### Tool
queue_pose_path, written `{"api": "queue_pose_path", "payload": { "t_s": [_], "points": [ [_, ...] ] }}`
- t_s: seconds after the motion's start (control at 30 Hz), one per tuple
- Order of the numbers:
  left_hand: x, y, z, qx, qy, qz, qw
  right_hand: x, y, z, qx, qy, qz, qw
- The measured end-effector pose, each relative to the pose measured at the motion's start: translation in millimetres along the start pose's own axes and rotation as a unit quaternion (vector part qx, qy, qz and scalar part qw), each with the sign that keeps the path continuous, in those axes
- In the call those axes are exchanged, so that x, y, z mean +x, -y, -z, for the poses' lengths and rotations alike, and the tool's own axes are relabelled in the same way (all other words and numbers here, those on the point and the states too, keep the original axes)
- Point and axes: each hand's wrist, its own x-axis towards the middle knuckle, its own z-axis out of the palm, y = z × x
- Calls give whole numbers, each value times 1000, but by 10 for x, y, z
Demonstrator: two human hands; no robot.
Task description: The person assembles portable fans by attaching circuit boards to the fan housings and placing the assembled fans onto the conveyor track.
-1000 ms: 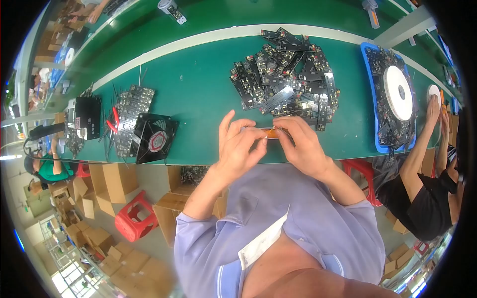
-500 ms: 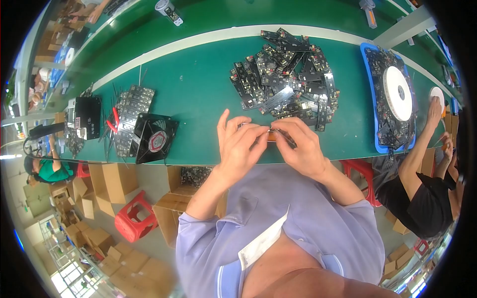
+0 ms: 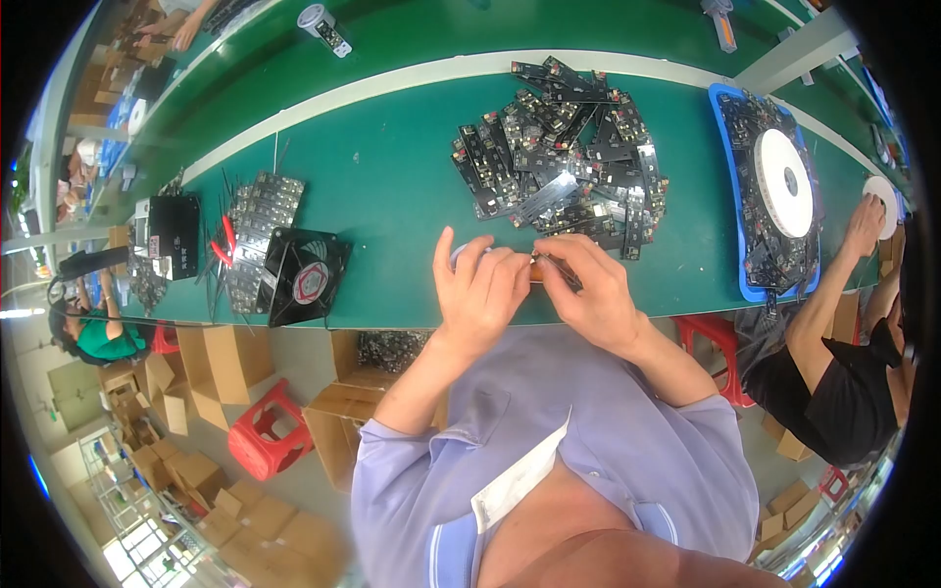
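Note:
Close together over the front of the green table (image 3: 392, 196), my two hands hold a small part (image 3: 536, 275) with an orange surface, mostly hidden by the fingers. My left hand (image 3: 477, 289) pinches its left side, index finger raised. My right hand (image 3: 591, 289) is closed round a thin dark strip (image 3: 562, 271) whose end shows between the fingers. Just beyond the hands lies a heap of narrow black circuit boards (image 3: 564, 162), some with shiny faces.
Left are a black fan (image 3: 306, 276), red-handled pliers (image 3: 228, 239), stacked boards (image 3: 263, 211) and a black box (image 3: 174, 237). On the right, a blue tray (image 3: 736, 196) holds boards and a white reel (image 3: 784, 183). A co-worker's hand (image 3: 864, 225) touches another reel.
My left fingers have drawn in closer round the small part, and less orange shows. The co-worker's hand at the right has shifted with the white reel.

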Motion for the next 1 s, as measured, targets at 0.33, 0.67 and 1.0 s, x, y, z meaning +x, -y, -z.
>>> {"api": "queue_pose_path", "payload": {
  "t_s": [0.33,0.67,1.0],
  "points": [
    [39,-54,48,-65,16,49,997,-14,-28,-52,-57,-30,76,995],
    [-1,-65,18,-68,-1,42,997,-22,-21,-81,-103,-36,128,986],
    [47,-43,113,-92,34,44,994,50,-68,-17,-85,7,119,989]
  ]
}}
